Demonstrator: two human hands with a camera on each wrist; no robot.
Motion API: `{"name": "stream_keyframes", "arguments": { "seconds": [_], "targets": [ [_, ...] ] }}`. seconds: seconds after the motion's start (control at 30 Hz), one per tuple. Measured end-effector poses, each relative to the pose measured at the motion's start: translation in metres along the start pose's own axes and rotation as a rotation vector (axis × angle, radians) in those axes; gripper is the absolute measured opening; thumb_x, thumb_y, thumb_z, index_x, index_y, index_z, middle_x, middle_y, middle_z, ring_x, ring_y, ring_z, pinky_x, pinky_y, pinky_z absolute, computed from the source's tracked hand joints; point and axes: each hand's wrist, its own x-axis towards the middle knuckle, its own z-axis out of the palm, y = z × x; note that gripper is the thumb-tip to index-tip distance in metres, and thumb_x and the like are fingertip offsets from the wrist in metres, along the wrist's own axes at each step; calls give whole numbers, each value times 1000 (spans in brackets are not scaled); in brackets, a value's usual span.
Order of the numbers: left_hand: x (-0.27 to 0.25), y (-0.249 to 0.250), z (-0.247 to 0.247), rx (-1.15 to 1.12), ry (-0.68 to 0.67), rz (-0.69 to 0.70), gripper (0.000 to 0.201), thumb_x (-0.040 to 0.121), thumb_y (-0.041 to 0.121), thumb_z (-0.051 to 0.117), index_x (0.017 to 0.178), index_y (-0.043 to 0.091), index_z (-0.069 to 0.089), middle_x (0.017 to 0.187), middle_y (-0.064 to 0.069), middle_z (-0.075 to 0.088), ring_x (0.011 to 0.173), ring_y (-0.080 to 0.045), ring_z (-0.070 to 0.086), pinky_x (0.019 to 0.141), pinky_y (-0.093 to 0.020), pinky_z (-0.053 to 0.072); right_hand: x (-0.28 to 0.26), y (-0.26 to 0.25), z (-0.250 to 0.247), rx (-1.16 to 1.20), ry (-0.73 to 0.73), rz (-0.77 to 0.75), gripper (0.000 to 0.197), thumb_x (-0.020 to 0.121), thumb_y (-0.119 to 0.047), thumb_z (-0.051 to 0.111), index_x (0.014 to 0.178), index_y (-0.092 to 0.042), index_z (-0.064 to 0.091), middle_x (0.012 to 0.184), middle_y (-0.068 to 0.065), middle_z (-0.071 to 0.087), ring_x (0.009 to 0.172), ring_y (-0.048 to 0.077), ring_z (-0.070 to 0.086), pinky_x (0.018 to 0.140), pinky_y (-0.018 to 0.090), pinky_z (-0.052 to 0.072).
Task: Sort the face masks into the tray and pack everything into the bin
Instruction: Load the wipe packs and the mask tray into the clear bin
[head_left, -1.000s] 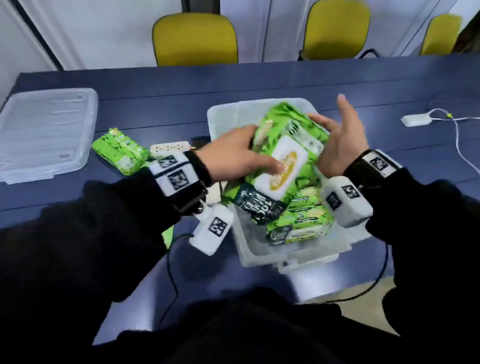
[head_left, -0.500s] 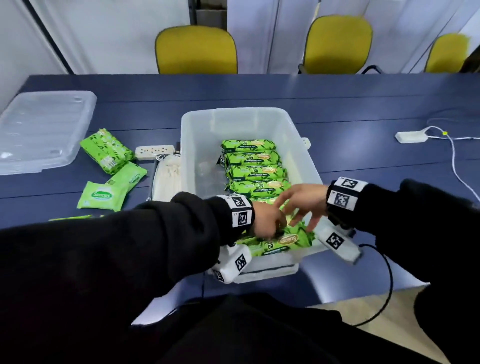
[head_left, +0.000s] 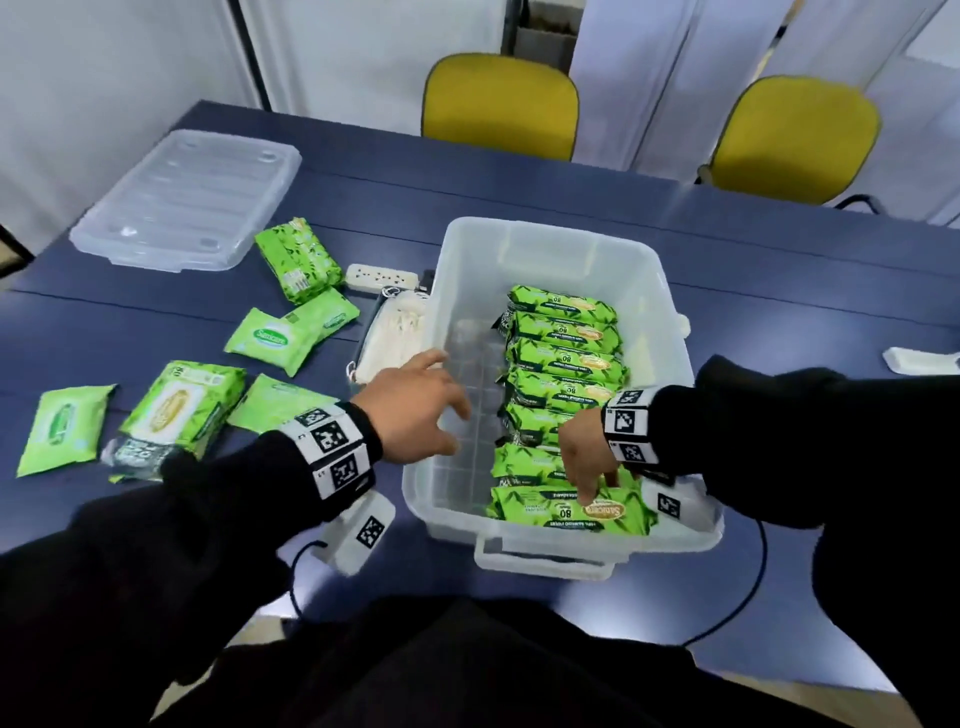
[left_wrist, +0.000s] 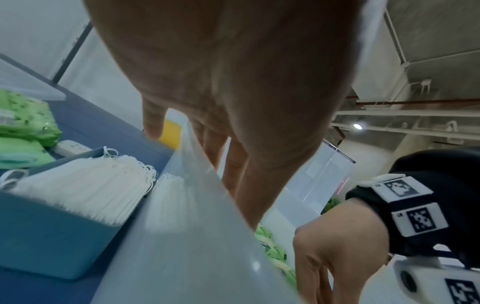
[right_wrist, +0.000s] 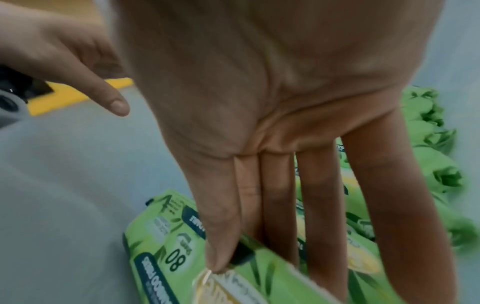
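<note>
A clear plastic bin (head_left: 545, 234) stands mid-table with a row of green wipe packs (head_left: 563, 358) on edge along its right side. My right hand (head_left: 587, 457) reaches down at the near end. Its straight fingers are tucked behind the nearest pack (head_left: 566, 514), and the thumb rests on that pack's top edge (right_wrist: 166, 246). My left hand (head_left: 415, 410) hovers relaxed over the bin's left wall (left_wrist: 182, 236), holding nothing. Just left of the bin sits a blue tray (left_wrist: 52, 236) stacked with white face masks (head_left: 395, 332).
Several loose green packs (head_left: 171, 410) lie on the blue table to the left, with the bin's clear lid (head_left: 182, 202) at the far left. A white power strip (head_left: 382, 275) lies behind the tray. Yellow chairs (head_left: 498, 104) stand beyond the table.
Both hands carried a large green pack down into the near end of the bin. The left hand then let go and moved to the left wall; the right stays on the pack.
</note>
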Motion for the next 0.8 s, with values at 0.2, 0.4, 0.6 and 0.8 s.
{"name": "stream_keyframes", "arguments": {
  "seconds": [0.2, 0.4, 0.6, 0.8],
  "targets": [
    [-4, 2, 14, 15, -35, 27, 47, 84, 58, 70, 125, 37, 66, 140, 9, 56, 155, -21, 1, 116, -49, 37, 23, -4, 6, -338, -218, 56, 41, 92, -47, 70, 81, -8, 76, 69, -1, 75, 54, 10, 59, 74, 26, 57],
    [-6, 5, 15, -18, -39, 46, 47, 83, 58, 72, 125, 38, 66, 142, 10, 50, 155, -23, -3, 118, -49, 33, 23, -27, 4, -571, -92, -13, 50, 76, -57, 81, 93, -12, 68, 68, -2, 58, 68, 22, 59, 54, 31, 45],
    [-9, 3, 12, -26, -62, 54, 44, 84, 56, 72, 124, 37, 66, 141, 12, 46, 155, -18, -5, 115, -51, 36, 33, -24, 13, -511, -80, 9, 51, 70, -51, 88, 78, -9, 61, 75, 2, 63, 76, 27, 63, 64, 35, 52],
    [-13, 5, 11, -5, -74, 67, 45, 84, 60, 70, 121, 35, 68, 136, 12, 45, 153, -17, 0, 110, -53, 39, 23, -12, 13, -419, -61, 45, 56, 73, -45, 88, 105, -3, 69, 89, 6, 65, 82, 27, 63, 74, 35, 56]
  ]
}}
